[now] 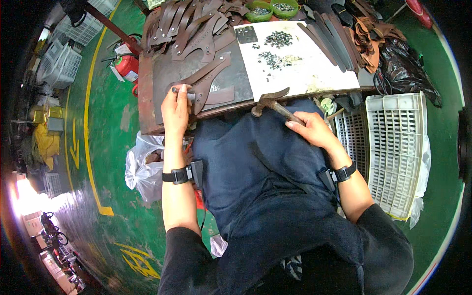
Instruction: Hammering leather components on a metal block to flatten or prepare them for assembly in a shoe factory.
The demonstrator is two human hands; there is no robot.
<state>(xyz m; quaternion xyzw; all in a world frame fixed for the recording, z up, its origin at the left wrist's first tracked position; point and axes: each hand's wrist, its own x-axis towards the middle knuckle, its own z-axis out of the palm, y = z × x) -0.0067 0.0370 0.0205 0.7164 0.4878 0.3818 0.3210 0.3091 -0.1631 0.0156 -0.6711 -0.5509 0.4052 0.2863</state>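
Observation:
My left hand (175,112) is closed at the bench's left front edge, with the end of a short metal rod (175,90) showing between thumb and fingers. Next to it lies a curved brown leather piece (205,78) with small holes, on a dark work mat (169,69). My right hand (314,129) grips a claw hammer (268,101) by its handle. The hammer's head hangs at the bench's front edge, over my lap, apart from the leather.
Small dark metal fittings (278,39) lie in piles on a white sheet (314,78). Two green bowls (259,12) of fittings stand behind it. Leather pieces (172,22) and dark strips (334,42) cover the back. White crates (396,152) stand at right; a fire extinguisher (127,64) at left.

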